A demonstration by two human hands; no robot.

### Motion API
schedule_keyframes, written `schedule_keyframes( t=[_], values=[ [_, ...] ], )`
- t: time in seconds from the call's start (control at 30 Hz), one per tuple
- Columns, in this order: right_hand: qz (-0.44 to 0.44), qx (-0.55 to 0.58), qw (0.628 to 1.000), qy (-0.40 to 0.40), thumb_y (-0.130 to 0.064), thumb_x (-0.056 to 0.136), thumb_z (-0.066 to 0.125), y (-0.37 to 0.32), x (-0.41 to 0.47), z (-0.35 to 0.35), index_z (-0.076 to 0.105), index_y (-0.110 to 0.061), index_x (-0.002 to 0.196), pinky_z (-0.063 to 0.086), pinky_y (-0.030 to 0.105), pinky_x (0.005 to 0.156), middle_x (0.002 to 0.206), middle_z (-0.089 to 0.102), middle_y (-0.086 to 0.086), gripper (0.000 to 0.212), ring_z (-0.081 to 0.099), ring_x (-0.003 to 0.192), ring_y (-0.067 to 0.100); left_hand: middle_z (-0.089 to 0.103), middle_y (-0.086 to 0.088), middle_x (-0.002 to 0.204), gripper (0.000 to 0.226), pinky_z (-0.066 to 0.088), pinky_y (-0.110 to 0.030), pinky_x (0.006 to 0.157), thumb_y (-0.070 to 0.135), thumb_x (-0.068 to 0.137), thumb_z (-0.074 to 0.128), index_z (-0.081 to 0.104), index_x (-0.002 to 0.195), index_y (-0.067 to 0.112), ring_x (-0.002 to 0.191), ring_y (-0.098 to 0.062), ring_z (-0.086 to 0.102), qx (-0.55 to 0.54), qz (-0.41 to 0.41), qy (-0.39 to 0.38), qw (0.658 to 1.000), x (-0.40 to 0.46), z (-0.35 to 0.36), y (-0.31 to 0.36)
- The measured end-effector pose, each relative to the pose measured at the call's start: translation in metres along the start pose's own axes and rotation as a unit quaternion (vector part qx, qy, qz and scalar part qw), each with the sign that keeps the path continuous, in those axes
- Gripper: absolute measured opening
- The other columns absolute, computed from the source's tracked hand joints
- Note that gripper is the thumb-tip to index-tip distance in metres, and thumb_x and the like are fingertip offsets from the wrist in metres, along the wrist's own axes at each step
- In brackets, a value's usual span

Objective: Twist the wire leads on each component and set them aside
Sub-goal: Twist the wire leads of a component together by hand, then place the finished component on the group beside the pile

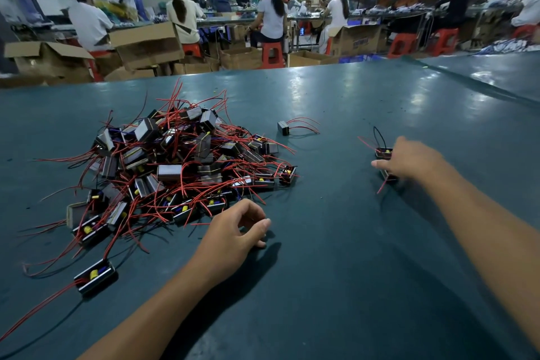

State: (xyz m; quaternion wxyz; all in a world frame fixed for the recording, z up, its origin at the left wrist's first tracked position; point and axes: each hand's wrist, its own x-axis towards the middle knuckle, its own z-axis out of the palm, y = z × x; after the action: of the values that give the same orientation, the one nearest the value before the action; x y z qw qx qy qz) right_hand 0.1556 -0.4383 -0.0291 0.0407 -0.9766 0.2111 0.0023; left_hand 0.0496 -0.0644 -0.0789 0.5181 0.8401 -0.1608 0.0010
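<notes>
- Components: a tangled heap of small black box-shaped components (181,166) with long red wire leads is seen on the left half of a dark teal work table (336,257); yellow and blue parts are visible inside several open-topped units.
- Stray units: one open-topped black component with a yellow part (95,275) is seen apart from the heap at its near edge, red leads trailing toward the near left corner; a single black component with curved red leads (284,128) is seen just beyond the heap's right side.
- Set-aside group: two small black components with red and black leads (383,155) are found well to the right of the heap, one behind the other, partly hidden by the right hand.
- Right hand (409,159): it is extended over the set-aside group, fingers fairly straight and pointing left, lying over or against the nearer unit; whether anything is gripped cannot be told.
- Left hand (233,231): it is rested on the table just beside the heap's near right edge, fingers loosely curled, thumb (260,225) forward, nothing held.
- Background: seated workers in white caps (271,9) are seen at long benches, with red plastic stools (273,54) and open brown cardboard boxes (146,44) on the floor.
</notes>
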Motion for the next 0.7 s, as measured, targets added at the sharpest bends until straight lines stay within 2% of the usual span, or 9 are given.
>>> schedule_keyframes(
  t=[0.1, 0.2, 0.3, 0.37, 0.43, 0.5, 0.57, 0.6, 0.7],
  values=[
    [0.011, -0.038, 0.998, 0.042, -0.054, 0.093, 0.056, -0.009, -0.012, 0.023, 0.047, -0.018, 0.127, 0.045, 0.039, 0.081, 0.124, 0.059, 0.013, 0.049, 0.056, 0.115, 0.036, 0.069, 0.006, 0.085, 0.008, 0.061, -0.033, 0.071, 0.022, 0.096, 0.066, 0.063, 0.089, 0.019, 0.073, -0.015, 0.071, 0.006, 0.003, 0.002, 1.000, 0.000, 0.001, 0.001],
    [-0.021, -0.083, 0.993, 0.079, -0.029, 0.100, 0.049, -0.015, -0.009, 0.029, 0.054, -0.018, 0.127, 0.047, 0.038, 0.085, 0.124, 0.060, 0.012, 0.029, 0.056, 0.116, 0.034, 0.069, 0.005, 0.085, 0.009, 0.061, -0.030, 0.070, 0.020, 0.096, 0.066, 0.063, 0.088, 0.019, 0.073, -0.014, 0.070, 0.003, 0.004, 0.007, 1.000, -0.002, 0.001, 0.001],
    [-0.021, -0.101, 0.990, 0.092, -0.015, 0.098, 0.046, -0.002, 0.006, 0.016, 0.061, -0.017, 0.123, 0.050, 0.037, 0.086, 0.121, 0.063, 0.013, 0.029, 0.058, 0.114, 0.035, 0.069, 0.008, 0.085, 0.009, 0.061, -0.029, 0.070, 0.020, 0.097, 0.065, 0.062, 0.088, 0.020, 0.072, -0.013, 0.070, 0.008, 0.003, 0.009, 1.000, -0.004, -0.001, 0.001],
    [0.020, -0.103, 0.992, 0.073, -0.015, 0.098, 0.047, 0.008, 0.016, 0.006, 0.060, -0.014, 0.127, 0.049, 0.039, 0.093, 0.127, 0.061, 0.016, 0.032, 0.056, 0.119, 0.037, 0.069, 0.009, 0.085, 0.010, 0.060, -0.029, 0.070, 0.021, 0.097, 0.065, 0.062, 0.088, 0.021, 0.071, -0.013, 0.070, 0.008, 0.004, 0.011, 1.000, -0.005, -0.001, 0.002],
    [0.080, -0.099, 0.990, 0.057, -0.026, 0.099, 0.052, 0.007, 0.023, 0.001, 0.052, -0.011, 0.135, 0.037, 0.047, 0.106, 0.137, 0.054, 0.019, 0.039, 0.049, 0.128, 0.039, 0.069, 0.010, 0.085, 0.009, 0.061, -0.032, 0.071, 0.022, 0.097, 0.065, 0.062, 0.088, 0.023, 0.070, -0.012, 0.071, 0.013, 0.006, 0.011, 1.000, -0.005, -0.001, 0.003],
    [0.082, -0.080, 0.989, 0.098, -0.031, 0.097, 0.053, -0.011, 0.021, -0.003, 0.049, -0.009, 0.135, 0.028, 0.051, 0.111, 0.139, 0.053, 0.019, 0.044, 0.048, 0.129, 0.038, 0.068, 0.012, 0.087, 0.009, 0.061, -0.035, 0.072, 0.023, 0.097, 0.065, 0.062, 0.089, 0.024, 0.070, -0.012, 0.071, 0.023, 0.011, 0.010, 1.000, -0.004, -0.001, 0.005],
    [-0.026, -0.016, 0.986, 0.162, -0.022, 0.094, 0.052, -0.040, 0.014, -0.003, 0.053, -0.008, 0.130, 0.038, 0.046, 0.105, 0.132, 0.057, 0.021, 0.039, 0.055, 0.122, 0.038, 0.068, 0.014, 0.088, 0.009, 0.061, -0.035, 0.072, 0.024, 0.097, 0.065, 0.062, 0.089, 0.026, 0.070, -0.011, 0.070, 0.030, 0.015, 0.008, 0.999, -0.005, -0.001, 0.006],
    [-0.101, 0.041, 0.982, 0.151, -0.017, 0.094, 0.052, -0.057, 0.006, -0.002, 0.054, -0.008, 0.130, 0.042, 0.043, 0.102, 0.132, 0.058, 0.021, 0.037, 0.056, 0.121, 0.037, 0.067, 0.015, 0.089, 0.009, 0.061, -0.034, 0.072, 0.024, 0.097, 0.064, 0.061, 0.089, 0.027, 0.071, -0.010, 0.070, 0.035, 0.020, 0.010, 0.999, -0.005, -0.001, 0.007],
    [-0.334, 0.136, 0.933, -0.013, -0.009, 0.097, 0.054, -0.098, -0.028, 0.008, 0.052, -0.016, 0.138, 0.039, 0.036, 0.110, 0.141, 0.056, 0.008, 0.042, 0.053, 0.129, 0.024, 0.064, 0.019, 0.092, 0.011, 0.055, -0.020, 0.075, 0.026, 0.097, 0.064, 0.060, 0.090, 0.033, 0.084, -0.003, 0.065, 0.093, 0.057, 0.018, 0.994, -0.007, -0.006, 0.005]
  ],
)
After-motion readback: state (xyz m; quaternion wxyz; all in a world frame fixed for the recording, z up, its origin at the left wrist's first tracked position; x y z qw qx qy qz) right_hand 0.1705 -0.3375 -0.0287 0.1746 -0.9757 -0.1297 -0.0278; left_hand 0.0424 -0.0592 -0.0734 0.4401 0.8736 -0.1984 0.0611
